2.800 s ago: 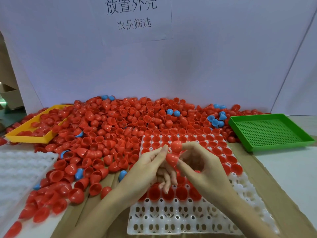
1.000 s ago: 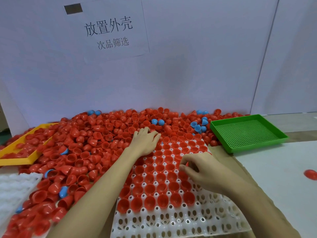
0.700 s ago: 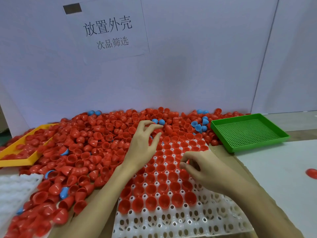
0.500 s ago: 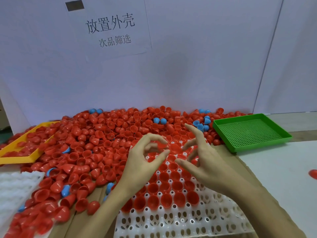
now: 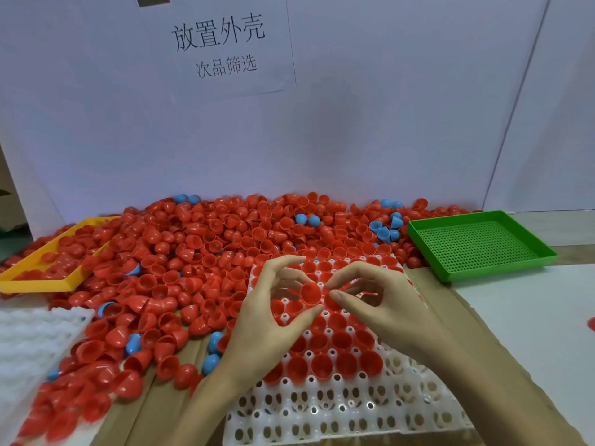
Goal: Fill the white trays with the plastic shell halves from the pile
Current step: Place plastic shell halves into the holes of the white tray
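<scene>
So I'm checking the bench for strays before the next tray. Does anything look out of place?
Yes. One red shell lies alone on the white sheet at the far right edge, away from the pile. Blue shells are mixed among the red ones, and the pile spills into the yellow tray.

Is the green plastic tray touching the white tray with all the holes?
Apart. The head view shows bare brown tabletop between the green perforated plastic tray and the white holed tray.
</scene>
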Demonstrator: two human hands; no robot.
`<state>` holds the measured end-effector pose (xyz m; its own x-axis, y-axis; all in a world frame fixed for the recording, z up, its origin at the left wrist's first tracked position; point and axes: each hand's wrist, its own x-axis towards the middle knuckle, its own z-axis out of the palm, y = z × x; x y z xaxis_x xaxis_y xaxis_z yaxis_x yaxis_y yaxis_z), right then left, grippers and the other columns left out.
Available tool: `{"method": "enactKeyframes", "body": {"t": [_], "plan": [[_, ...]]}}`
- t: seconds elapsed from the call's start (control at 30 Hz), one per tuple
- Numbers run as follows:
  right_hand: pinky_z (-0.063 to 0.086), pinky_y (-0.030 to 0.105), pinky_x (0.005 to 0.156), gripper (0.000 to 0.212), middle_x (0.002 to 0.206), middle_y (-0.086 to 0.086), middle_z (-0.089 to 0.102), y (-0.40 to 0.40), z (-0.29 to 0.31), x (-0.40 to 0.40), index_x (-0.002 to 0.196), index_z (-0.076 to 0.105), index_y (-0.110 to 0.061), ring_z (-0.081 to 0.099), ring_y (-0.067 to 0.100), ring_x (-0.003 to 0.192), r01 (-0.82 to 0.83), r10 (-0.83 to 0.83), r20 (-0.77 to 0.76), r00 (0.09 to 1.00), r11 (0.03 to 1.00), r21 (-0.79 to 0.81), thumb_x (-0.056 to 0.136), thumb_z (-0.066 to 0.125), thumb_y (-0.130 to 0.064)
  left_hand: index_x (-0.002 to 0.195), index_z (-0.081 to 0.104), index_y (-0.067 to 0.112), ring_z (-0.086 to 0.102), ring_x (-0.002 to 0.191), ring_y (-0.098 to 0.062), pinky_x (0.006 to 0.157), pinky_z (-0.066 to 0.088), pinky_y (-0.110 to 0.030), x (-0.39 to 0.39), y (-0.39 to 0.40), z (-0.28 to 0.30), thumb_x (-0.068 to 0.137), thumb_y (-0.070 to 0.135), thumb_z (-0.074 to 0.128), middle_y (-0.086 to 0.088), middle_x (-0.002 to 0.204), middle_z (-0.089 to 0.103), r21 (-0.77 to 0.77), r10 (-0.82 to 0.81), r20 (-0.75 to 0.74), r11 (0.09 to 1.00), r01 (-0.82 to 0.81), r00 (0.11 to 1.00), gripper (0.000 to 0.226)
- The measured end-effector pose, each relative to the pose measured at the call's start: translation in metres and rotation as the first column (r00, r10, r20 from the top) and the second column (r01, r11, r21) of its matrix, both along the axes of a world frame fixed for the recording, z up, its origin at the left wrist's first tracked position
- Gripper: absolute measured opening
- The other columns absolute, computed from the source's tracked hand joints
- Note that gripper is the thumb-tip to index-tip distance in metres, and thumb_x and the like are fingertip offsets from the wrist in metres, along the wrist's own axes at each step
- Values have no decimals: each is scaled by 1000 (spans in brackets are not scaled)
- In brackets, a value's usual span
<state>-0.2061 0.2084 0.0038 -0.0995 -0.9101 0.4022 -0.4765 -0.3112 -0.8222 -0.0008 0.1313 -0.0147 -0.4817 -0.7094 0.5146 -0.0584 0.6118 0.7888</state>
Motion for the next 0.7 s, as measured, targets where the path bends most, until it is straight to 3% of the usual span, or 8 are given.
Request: {"method": "enactKeyframes", "body": {"t": [0.07,0.23,0.43,0.57,0.7], "plan": [[62,36,73,15,102,-11,76,0,0,1,100,75,-30,75,14,91,23,-23,-20,1000,1000,-12,93,78,-17,138,52,40,66,118,-17,101,51,-23,0,1,-1,88,29,85,10,119,68,-19,12,4,1000,-12,1000,61],[53,17,68,20,103,-12,76,3,4,2,108,76,-23,71,5,84,-45,47,73,996,999,-28,101,67,-7,132,58,40,66,120,-14,100,51,-20,-2,1,1,91,30,82,14,122,69,-45,42,-35,998,-43,999,49],[54,19,65,26,111,-4,75,4,4,2,118,73,-25,69,3,80,-62,67,115,991,997,-45,104,61,-7,128,59,33,68,118,-14,100,54,-26,-1,1,1,90,27,83,12,121,70,-4,69,-63,998,-69,996,45],[59,26,65,23,109,-2,74,1,0,4,119,73,-30,73,18,93,-71,76,107,991,996,-50,103,65,-16,122,59,32,70,111,-18,94,56,-26,-2,3,-2,90,33,83,9,114,71,27,72,-62,997,-71,995,40],[60,30,64,18,98,2,76,-2,-2,5,118,72,-27,74,21,75,-52,58,107,993,997,-61,105,61,-22,114,60,32,73,90,-20,80,55,-22,-3,5,0,93,47,73,3,94,72,61,74,-57,996,-70,996,29]]}}
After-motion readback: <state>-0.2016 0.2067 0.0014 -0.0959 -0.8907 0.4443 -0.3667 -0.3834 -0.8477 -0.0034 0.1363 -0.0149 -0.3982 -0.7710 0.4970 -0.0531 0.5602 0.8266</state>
